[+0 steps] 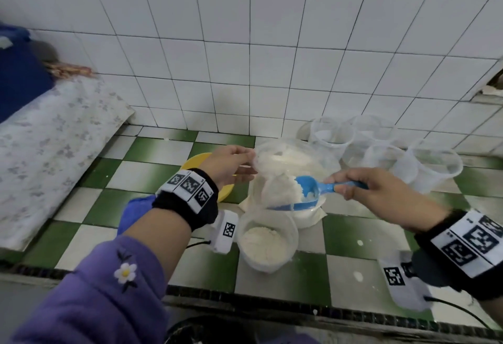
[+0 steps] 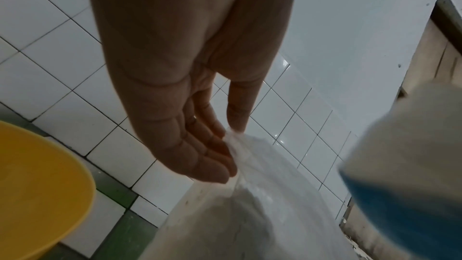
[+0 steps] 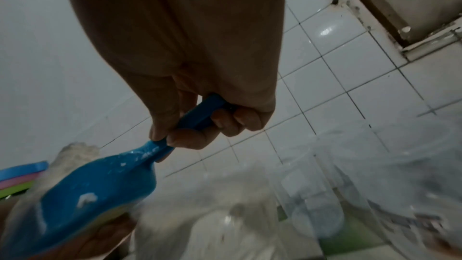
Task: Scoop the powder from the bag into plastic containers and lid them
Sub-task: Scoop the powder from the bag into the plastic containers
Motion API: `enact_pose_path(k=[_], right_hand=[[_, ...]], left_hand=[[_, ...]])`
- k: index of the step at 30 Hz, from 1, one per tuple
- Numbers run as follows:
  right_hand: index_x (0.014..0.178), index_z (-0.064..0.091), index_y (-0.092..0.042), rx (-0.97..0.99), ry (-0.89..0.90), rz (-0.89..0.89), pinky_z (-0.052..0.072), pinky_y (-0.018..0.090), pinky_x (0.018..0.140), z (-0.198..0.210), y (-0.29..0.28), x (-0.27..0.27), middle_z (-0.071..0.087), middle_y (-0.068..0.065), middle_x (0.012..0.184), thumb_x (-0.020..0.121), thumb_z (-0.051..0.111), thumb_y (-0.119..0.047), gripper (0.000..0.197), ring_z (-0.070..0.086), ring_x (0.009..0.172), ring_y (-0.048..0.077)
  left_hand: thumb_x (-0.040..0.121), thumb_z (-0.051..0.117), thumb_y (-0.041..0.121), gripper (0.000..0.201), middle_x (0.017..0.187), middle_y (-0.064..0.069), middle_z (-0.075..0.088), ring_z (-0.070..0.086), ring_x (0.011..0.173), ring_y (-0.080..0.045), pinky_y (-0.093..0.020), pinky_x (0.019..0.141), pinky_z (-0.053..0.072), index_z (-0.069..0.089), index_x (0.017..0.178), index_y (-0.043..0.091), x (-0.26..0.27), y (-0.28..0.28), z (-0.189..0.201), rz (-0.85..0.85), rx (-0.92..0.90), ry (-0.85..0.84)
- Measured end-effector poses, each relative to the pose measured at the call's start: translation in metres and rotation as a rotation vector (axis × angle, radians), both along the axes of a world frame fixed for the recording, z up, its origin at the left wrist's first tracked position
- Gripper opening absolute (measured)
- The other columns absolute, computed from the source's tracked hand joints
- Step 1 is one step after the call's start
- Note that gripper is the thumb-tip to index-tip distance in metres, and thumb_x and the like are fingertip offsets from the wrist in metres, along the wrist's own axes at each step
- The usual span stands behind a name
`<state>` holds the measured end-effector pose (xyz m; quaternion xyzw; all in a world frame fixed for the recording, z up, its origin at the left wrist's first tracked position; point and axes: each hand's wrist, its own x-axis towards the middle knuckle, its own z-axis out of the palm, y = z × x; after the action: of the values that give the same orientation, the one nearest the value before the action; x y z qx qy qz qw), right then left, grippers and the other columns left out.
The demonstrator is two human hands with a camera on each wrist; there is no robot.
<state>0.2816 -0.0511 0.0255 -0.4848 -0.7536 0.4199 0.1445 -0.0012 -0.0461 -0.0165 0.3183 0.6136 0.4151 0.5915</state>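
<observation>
A green-and-white checkered counter [image 1: 152, 177] runs along a white tiled wall [image 1: 245, 44], with a floral-patterned cloth [image 1: 49, 147] lying at its left end. Near the middle stands the clear plastic bag [image 1: 288, 169] of white powder, its mouth held open. Behind and to the right of it, against the wall, is a cluster of empty plastic containers [image 1: 386, 153]. A yellow bowl [image 1: 196, 164] sits just left of the bag, partly hidden by the left wrist. In front of the bag an open container [image 1: 266, 240] is partly filled with powder. The right hand [image 1: 375, 193] has its fingers curled round the handle of a blue scoop [image 1: 307, 191], heaped with powder and held at the bag's mouth above the container. The left hand [image 1: 228, 166] pinches the bag's rim between thumb and fingers.
</observation>
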Motion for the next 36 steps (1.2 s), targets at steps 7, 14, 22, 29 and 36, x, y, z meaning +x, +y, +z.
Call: enact_pose_path(k=[7, 14, 22, 29, 36], right_hand=[[0.105, 0.071, -0.024, 0.050, -0.101, 0.125, 0.048, 0.028, 0.091, -0.042, -0.018, -0.014, 0.070, -0.011, 0.104, 0.092, 0.059, -0.017, 0.019, 0.062, 0.096, 0.009], [0.093, 0.071, -0.024, 0.825, -0.407, 0.279, 0.040, 0.034, 0.058, -0.064, -0.036, -0.034, 0.057, -0.006, 0.071, 0.068, 0.079, -0.012, 0.029, 0.048, 0.067, 0.021], [0.092, 0.067, -0.014, 1.187, -0.430, 0.424, 0.029, 0.033, 0.065, -0.070, -0.056, -0.048, 0.052, 0.001, 0.076, 0.083, 0.048, -0.001, 0.025, 0.048, 0.069, 0.022], [0.095, 0.069, -0.013, 1.193, -0.368, 0.344, 0.032, 0.033, 0.064, -0.065, -0.059, -0.044, 0.057, 0.000, 0.079, 0.083, 0.048, 0.001, 0.028, 0.052, 0.072, 0.022], [0.089, 0.068, -0.018, 1.124, -0.381, 0.457, 0.028, 0.028, 0.067, -0.081, -0.064, -0.055, 0.055, -0.003, 0.078, 0.084, 0.039, -0.003, 0.034, 0.050, 0.071, 0.019]], left_hand=[[0.092, 0.063, 0.015, 0.023, 0.098, -0.011, 0.068, 0.067, 0.074, -0.018, -0.023, 0.064, 0.058, 0.058, 0.113, 0.006, -0.003, 0.000, -0.002, -0.013, 0.006, -0.012], [0.092, 0.062, 0.014, 0.015, 0.093, -0.010, 0.068, 0.066, 0.072, -0.017, -0.023, 0.065, 0.058, 0.059, 0.106, 0.008, -0.002, 0.000, -0.002, -0.016, 0.021, -0.008], [0.092, 0.063, 0.015, 0.011, 0.090, -0.007, 0.069, 0.067, 0.073, -0.016, -0.024, 0.064, 0.056, 0.060, 0.101, 0.011, -0.003, -0.001, -0.005, -0.019, 0.030, 0.001], [0.092, 0.063, 0.016, 0.018, 0.102, -0.012, 0.068, 0.067, 0.080, -0.019, -0.028, 0.074, 0.058, 0.061, 0.108, 0.008, -0.001, 0.001, -0.006, -0.018, 0.032, 0.032], [0.092, 0.063, 0.014, 0.019, 0.101, -0.011, 0.066, 0.065, 0.077, -0.019, -0.029, 0.077, 0.057, 0.059, 0.108, 0.008, 0.000, 0.003, -0.005, -0.021, 0.026, 0.012]])
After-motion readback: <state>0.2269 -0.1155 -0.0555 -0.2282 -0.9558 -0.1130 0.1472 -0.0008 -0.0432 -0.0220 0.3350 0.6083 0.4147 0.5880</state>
